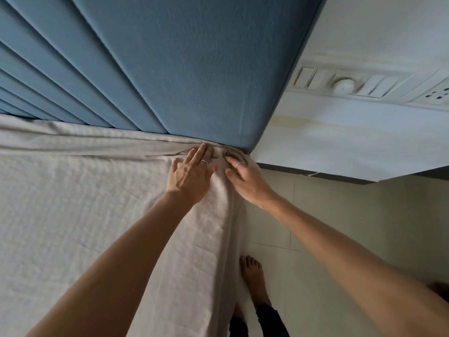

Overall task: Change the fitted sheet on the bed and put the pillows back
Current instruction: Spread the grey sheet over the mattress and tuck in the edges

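Pressing with straight fingers, left hand (192, 175) lying flat on sheet (73, 215) at corner. Touching bunched folds at 3 o'clock of it, right hand (247, 182), fingers loosely spread. Lying at 6 o'clock of headboard (194, 69), covering the mattress.

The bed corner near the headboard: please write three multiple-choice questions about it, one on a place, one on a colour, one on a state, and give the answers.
1. Where do both hands rest?
A. on the floor
B. on the sheet corner beside the headboard
C. on the wall switches

2. What colour is the headboard?
A. blue
B. red
C. black

3. How is the sheet at the corner?
A. perfectly flat
B. bunched in folds
C. absent

Answers:
1 B, the left hand and right hand lie on the sheet below the headboard.
2 A, its padded panels are blue.
3 B, folds gather under the fingers.
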### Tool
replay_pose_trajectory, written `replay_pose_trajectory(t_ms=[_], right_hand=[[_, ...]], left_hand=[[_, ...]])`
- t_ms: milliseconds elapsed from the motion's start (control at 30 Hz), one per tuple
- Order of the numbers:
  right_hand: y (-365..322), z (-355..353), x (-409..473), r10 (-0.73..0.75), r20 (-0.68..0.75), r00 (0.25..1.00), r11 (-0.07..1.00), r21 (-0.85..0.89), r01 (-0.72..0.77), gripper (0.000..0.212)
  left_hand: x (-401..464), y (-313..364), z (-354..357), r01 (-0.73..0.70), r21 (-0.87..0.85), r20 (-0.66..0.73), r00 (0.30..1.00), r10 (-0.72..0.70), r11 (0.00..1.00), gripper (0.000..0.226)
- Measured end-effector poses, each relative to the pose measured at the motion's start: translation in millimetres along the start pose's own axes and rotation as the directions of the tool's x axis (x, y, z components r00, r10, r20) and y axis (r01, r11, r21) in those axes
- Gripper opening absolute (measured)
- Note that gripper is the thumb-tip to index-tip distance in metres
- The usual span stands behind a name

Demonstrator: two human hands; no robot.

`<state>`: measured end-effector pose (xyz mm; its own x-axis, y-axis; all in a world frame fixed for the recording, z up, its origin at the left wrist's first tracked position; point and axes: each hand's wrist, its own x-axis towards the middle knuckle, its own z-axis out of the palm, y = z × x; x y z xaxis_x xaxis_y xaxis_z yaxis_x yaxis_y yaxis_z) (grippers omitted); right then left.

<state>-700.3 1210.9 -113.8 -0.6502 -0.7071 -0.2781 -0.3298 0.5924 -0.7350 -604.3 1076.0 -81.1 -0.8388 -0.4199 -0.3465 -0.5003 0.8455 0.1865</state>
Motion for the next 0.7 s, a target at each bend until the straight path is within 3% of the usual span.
replay_pose_trajectory(t_ms=[67, 167, 267, 467, 567, 700], right_hand=[[-7, 0, 2, 0.075, 0.081, 0.994, 0.995, 0.056, -0.080, 0.050], [-18, -2, 19, 0.138, 0.186, 0.973, 0.990, -0.051, -0.131, 0.050], [-28, -3, 37, 0.198, 0.287, 0.937, 0.976, 0.029, -0.215, 0.051], [-35, -6, 58, 0.331, 0.304, 0.893, 0.907, 0.158, -0.390, 0.046], [-30, -3, 52, 0.370, 0.217, 0.903, 0.915, 0.081, -0.394, 0.046], [0, 0, 16, 0.111, -0.058, 0.992, 0.989, -0.091, -0.116, 0.025]], left_hand=[[4, -4, 1, 0.005, -0.013, 0.032, 0.999, -0.005, 1.000, 0.056], [13, -8, 2, -0.013, 0.005, -0.001, 1.000, 0.013, 1.000, 0.054], [20, -9, -1, -0.046, 0.048, -0.056, 0.997, 0.049, 0.998, 0.049], [33, 3, -9, -0.013, 0.088, -0.113, 0.993, 0.023, 0.996, 0.033], [34, 9, -12, 0.031, 0.079, -0.084, 0.996, -0.024, 0.996, 0.032], [17, -1, -15, -0.056, 0.021, -0.112, 0.992, 0.058, 0.998, 0.036]])
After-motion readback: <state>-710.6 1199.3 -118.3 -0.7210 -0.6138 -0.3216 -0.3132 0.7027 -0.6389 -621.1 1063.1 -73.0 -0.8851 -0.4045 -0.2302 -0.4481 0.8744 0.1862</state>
